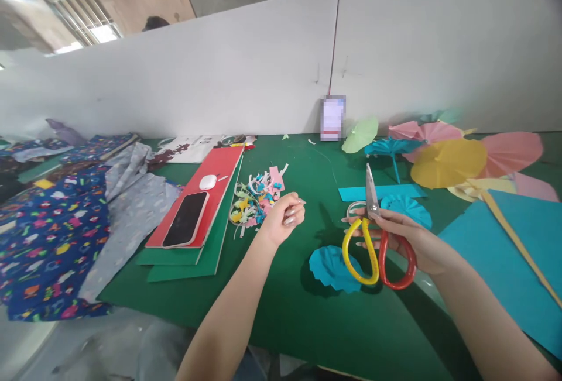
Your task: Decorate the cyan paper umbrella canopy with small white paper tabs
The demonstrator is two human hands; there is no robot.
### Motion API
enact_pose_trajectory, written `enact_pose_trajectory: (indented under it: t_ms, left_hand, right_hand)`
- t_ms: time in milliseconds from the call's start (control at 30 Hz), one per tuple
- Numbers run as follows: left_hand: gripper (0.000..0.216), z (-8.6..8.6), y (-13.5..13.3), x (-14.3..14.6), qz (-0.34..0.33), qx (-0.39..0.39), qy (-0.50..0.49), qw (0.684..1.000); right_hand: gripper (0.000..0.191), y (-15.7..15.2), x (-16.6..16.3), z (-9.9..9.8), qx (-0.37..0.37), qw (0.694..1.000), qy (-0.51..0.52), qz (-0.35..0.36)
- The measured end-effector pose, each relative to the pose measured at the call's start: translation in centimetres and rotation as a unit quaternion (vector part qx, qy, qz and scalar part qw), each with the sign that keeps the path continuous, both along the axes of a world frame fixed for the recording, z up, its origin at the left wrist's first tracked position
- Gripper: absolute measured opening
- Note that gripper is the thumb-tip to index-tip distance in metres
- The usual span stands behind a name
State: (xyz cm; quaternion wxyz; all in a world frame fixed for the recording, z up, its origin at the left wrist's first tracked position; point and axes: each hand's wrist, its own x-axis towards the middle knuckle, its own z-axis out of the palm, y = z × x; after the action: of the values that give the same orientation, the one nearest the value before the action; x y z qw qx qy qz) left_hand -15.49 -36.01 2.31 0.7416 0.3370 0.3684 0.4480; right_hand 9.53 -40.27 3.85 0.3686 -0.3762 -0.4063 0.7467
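My right hand (417, 240) grips a pair of scissors (372, 208) with one yellow and one red handle. The blades point up and away and are close together. Beneath the handles, a round pleated blue paper piece (329, 267) lies on the green table. Another pleated blue paper piece (408, 208) is behind my right hand, beside a blue paper strip (381, 192). With its fingers curled in, my left hand (285, 217) is raised beside a heap of coloured paper scraps (250, 202); whatever is inside the fist, if anything, is hidden.
Red and green boards (219, 188) carry a phone (187, 220) and a white case (208, 182). Patterned fabric (57, 240) covers the left side. Paper umbrellas (448, 161) and blue sheets (504, 252) occupy the right. A screen (332, 117) leans against the white partition (219, 76).
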Motion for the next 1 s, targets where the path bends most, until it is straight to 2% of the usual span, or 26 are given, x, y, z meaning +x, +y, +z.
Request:
enact_pose_trajectory:
  t_ms: [367, 500, 600, 833, 1000]
  left_hand:
    - [0.02, 0.0, -0.3, -1.1, -0.007, 0.071, 0.049, 0.996]
    - [0.019, 0.3, -0.4, -1.8, 0.012, 0.096, 0.083, 0.992]
    - [0.02, 0.5, 0.0, -3.0, 0.059, 0.109, 0.11, 0.986]
    - [0.027, 0.7, 0.9, -5.3, 0.215, 0.102, 0.156, 0.958]
    - [0.029, 0.5, 1.0, -5.3, 0.264, 0.095, 0.203, 0.938]
  right_hand:
    - [0.022, -0.2, 0.3, -0.3, -0.008, 1.0, 0.02, 0.002]
    - [0.021, -0.1, 0.6, -0.3, 0.0, 1.0, 0.025, -0.005]
    - [0.021, -0.1, 0.7, 0.0, 0.001, 1.0, 0.029, -0.006]
    - [0.021, -0.2, 0.7, -0.2, -0.002, 0.999, 0.036, -0.004]
    - [0.021, -0.2, 0.7, -0.4, -0.011, 0.999, 0.039, -0.004]
